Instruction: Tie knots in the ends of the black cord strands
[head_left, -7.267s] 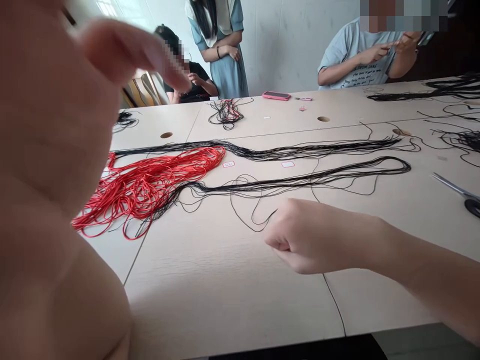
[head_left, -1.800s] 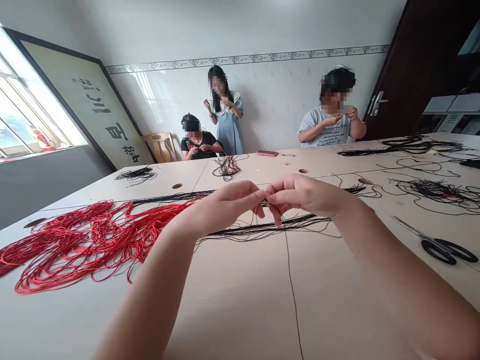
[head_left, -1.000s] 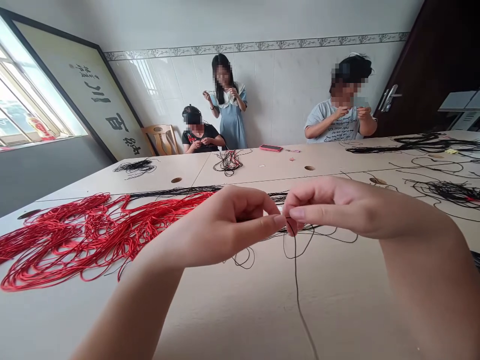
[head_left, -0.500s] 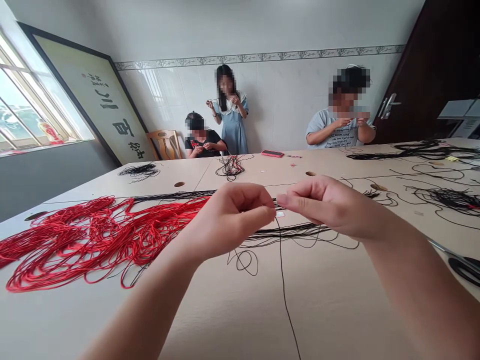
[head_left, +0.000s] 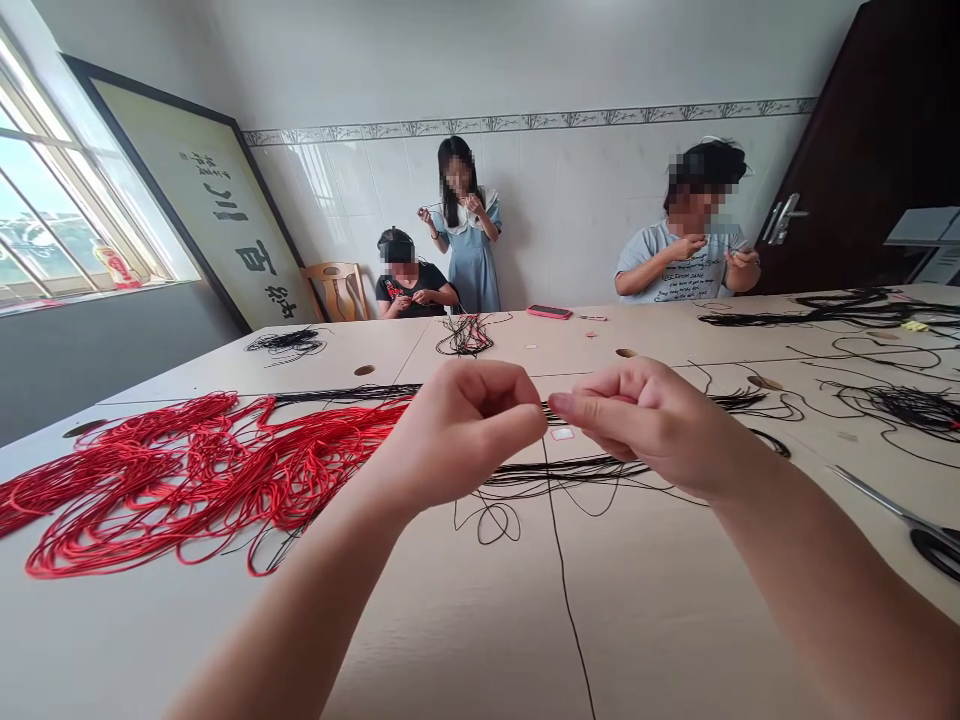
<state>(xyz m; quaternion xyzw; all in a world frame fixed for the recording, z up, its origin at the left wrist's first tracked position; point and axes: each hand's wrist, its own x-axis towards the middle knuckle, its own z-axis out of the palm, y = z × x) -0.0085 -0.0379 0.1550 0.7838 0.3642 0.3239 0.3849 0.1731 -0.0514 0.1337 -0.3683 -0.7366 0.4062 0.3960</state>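
Observation:
My left hand (head_left: 463, 430) and my right hand (head_left: 646, 422) are raised over the table, fingertips almost touching, each closed in a pinch. Between them they hold a thin black cord (head_left: 561, 580) that hangs down from the pinch toward the near table edge. Below the hands lies a bundle of black cords (head_left: 577, 468) with loose loops. A big heap of red cords (head_left: 187, 480) spreads across the table to the left.
Scissors (head_left: 911, 525) lie at the right edge. More black cord piles (head_left: 911, 405) sit right and at the far side (head_left: 465, 335). A pink phone (head_left: 549, 312) lies across the table (head_left: 450, 620). Three people work with cords on the far side.
Both hands stay pinched together on the black cord, with small finger shifts. The view has drifted slightly, and the hanging cord has swung a little.

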